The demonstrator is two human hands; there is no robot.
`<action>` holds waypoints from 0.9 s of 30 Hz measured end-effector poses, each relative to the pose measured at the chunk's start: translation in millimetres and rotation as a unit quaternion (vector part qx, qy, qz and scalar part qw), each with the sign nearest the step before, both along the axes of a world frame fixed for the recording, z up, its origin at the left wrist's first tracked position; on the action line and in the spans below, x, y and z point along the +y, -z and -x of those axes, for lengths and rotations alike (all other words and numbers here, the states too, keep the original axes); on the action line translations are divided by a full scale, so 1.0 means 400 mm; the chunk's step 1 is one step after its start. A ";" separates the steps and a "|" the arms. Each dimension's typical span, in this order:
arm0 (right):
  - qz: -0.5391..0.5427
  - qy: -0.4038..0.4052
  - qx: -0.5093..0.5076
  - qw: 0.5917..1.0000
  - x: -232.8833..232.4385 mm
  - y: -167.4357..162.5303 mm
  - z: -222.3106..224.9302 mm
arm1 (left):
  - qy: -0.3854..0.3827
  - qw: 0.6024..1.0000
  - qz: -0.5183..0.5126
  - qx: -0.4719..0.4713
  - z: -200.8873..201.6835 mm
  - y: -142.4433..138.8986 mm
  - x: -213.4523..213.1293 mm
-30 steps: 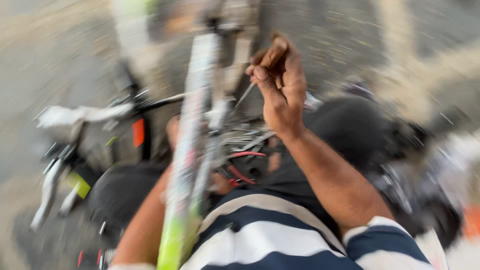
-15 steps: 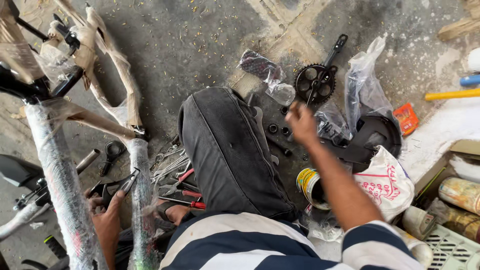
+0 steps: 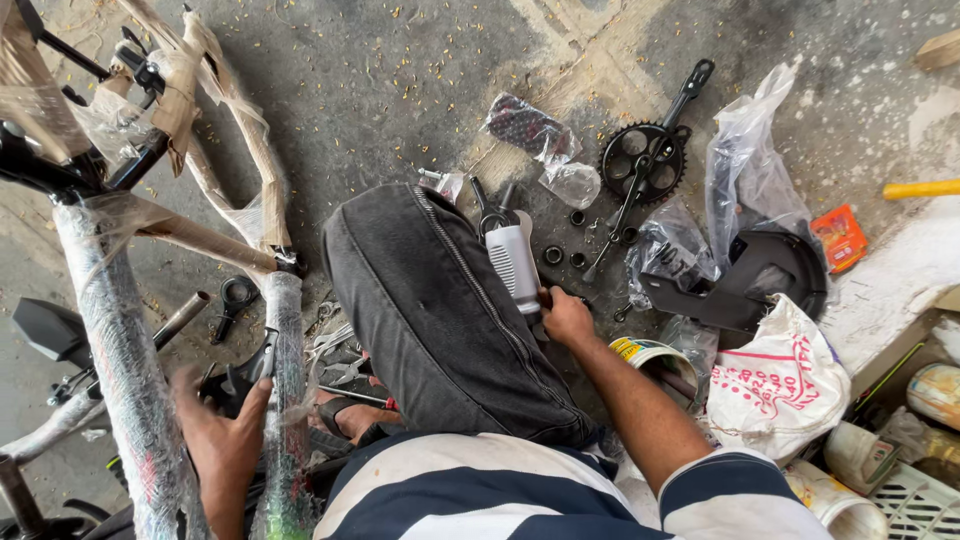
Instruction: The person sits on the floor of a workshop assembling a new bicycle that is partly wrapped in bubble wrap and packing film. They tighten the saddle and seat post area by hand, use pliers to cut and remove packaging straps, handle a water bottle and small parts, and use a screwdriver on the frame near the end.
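My left hand (image 3: 225, 440) grips a plastic-wrapped tube of a bicycle frame (image 3: 120, 350) at the lower left. My right hand (image 3: 565, 318) rests low on the floor beside my bent knee in dark jeans (image 3: 440, 310), its fingers at the base of a white, ribbed grip-like part (image 3: 513, 265) with a black spanner head above it. Small black rings and nuts (image 3: 565, 250) lie just beyond that hand. A black crank with chainring (image 3: 645, 160) lies further out.
Clear plastic bags (image 3: 750, 160), a black chain guard (image 3: 750, 285), a white printed bag (image 3: 775, 385), an open tin (image 3: 650, 355), an orange box (image 3: 840, 238) and containers at the lower right. Pliers and tools (image 3: 345, 375) lie under the frame. A black saddle (image 3: 45, 330) sits left.
My right hand came down from the raised frame to the floor parts, then pulled back toward my knee onto the white part. The view swung down; my left hand stays on the frame tube.
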State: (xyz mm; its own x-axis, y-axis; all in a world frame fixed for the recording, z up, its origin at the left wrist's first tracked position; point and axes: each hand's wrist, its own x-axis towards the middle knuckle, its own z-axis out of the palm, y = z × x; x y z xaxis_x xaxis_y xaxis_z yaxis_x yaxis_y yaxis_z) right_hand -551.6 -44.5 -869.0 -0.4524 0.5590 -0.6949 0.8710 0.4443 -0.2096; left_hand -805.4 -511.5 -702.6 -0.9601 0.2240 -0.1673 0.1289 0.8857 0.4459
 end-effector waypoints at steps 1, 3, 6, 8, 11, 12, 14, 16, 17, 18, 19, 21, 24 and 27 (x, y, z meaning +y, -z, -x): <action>0.007 -0.023 -0.018 1.000 0.006 0.000 -0.006 | -0.015 1.000 -0.014 -0.010 -0.003 -0.018 0.018; -0.001 -0.033 -0.028 0.999 0.022 0.000 -0.011 | -0.044 0.998 -0.044 -0.030 -0.011 -0.052 0.052; -0.040 0.031 0.040 0.998 0.050 -0.008 0.016 | -0.077 0.993 -0.064 -0.066 -0.015 -0.094 0.081; -0.060 0.124 0.140 0.980 0.054 -0.023 0.058 | -0.067 0.995 -0.049 -0.055 -0.015 -0.108 0.091; -0.001 0.074 0.122 0.990 0.029 -0.061 0.141 | -0.073 0.994 -0.044 -0.061 -0.016 -0.115 0.096; 0.000 0.038 0.125 0.991 0.013 -0.074 0.169 | -0.078 0.994 -0.047 -0.066 -0.018 -0.114 0.096; 0.001 -0.030 0.129 0.991 -0.008 -0.103 0.215 | -0.080 0.993 -0.057 -0.068 -0.024 -0.109 0.095; 0.014 0.056 0.108 0.992 0.011 -0.130 0.244 | -0.077 0.993 -0.060 -0.071 -0.028 -0.106 0.092; 0.021 0.096 0.096 0.990 0.035 -0.140 0.249 | -0.077 0.992 -0.058 -0.076 -0.031 -0.104 0.091; 0.023 0.129 0.130 0.983 0.070 -0.149 0.248 | -0.078 0.992 -0.056 -0.080 -0.033 -0.103 0.090; 0.024 0.164 0.162 0.973 0.114 -0.156 0.238 | -0.073 0.994 -0.046 -0.074 -0.035 -0.102 0.090; -0.020 0.130 0.154 0.979 0.206 -0.159 0.211 | -0.054 0.996 -0.028 -0.064 -0.039 -0.100 0.091; -0.082 0.082 0.145 0.983 0.295 -0.133 0.169 | -0.028 0.998 -0.046 -0.041 -0.045 -0.098 0.094; -0.092 0.063 0.160 0.981 0.310 -0.096 0.141 | -0.108 0.985 -0.056 -0.120 -0.050 -0.099 0.095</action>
State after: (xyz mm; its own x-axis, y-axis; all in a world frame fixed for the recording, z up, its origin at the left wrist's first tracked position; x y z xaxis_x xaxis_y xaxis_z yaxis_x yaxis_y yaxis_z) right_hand -607.8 79.5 -830.6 -0.5500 0.7268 -0.4114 0.8242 0.3929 -0.4078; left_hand -785.2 -473.7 -662.9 -0.9230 0.0495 -0.3816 -0.1778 0.8247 0.5369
